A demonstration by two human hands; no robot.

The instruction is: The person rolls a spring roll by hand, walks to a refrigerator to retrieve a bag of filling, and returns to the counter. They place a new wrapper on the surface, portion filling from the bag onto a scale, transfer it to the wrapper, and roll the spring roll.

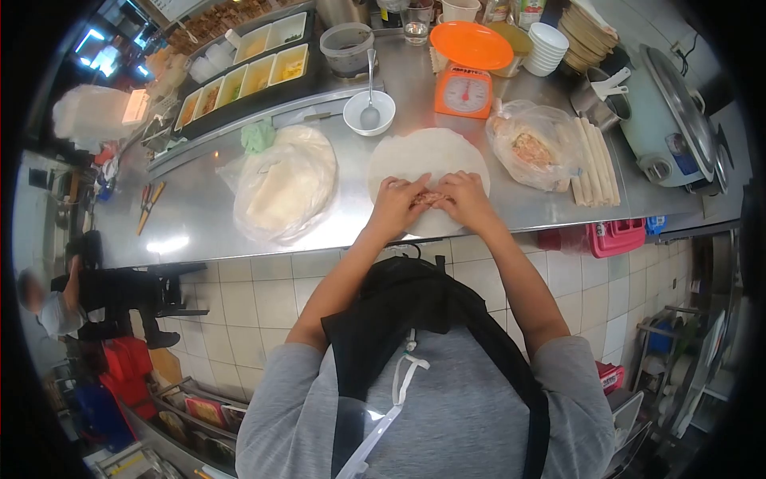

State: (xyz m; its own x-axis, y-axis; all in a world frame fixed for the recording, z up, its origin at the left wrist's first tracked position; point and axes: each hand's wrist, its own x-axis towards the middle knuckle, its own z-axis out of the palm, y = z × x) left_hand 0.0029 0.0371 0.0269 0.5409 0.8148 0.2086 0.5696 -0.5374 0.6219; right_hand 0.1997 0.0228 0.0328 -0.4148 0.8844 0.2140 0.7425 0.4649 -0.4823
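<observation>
A round white dough sheet (427,152) lies on the steel counter in front of me. On its lower part is a strip of pinkish filling (429,199). My left hand (396,203) and my right hand (465,199) press on the filling from both sides, fingers bent and closed round its ends. Left of the sheet, a stack of round wrappers (283,188) sits partly in a clear plastic bag. To the right lie a bag of filling (533,148) and several white rolls (596,164) side by side. A white bowl (359,122) holds a spoon.
An orange scale (463,92) with an orange plate stands behind the sheet. Scissors (150,206) lie at the left, food trays (247,76) behind. A large cooker (666,120) stands at the right. A person (60,299) sits far left.
</observation>
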